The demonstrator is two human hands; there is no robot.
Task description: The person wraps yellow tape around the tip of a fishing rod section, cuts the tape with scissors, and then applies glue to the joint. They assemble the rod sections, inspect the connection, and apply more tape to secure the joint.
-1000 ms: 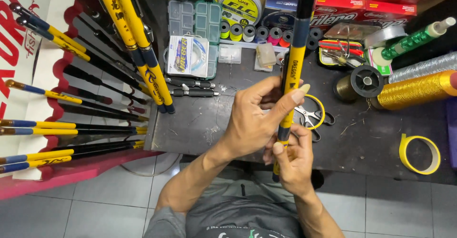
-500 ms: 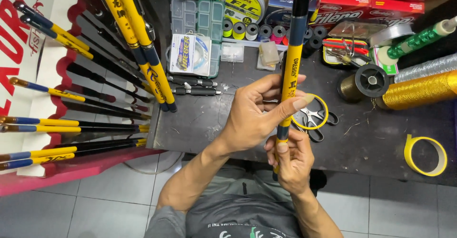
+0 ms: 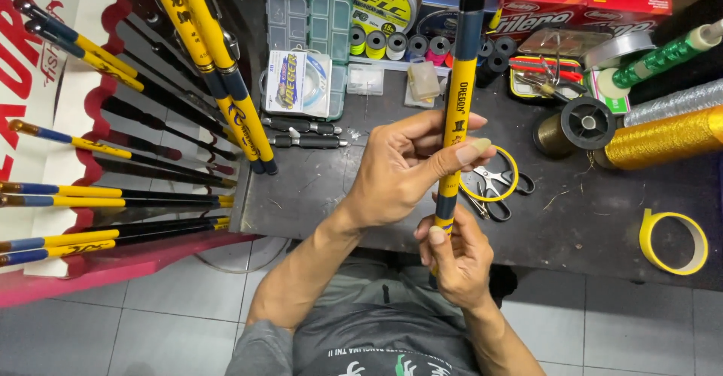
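Item: your left hand and right hand both grip the upright yellow rod, left hand higher.

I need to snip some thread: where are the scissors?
In the head view, the scissors lie on the dark table, right of the yellow rod, partly inside a yellow ring.
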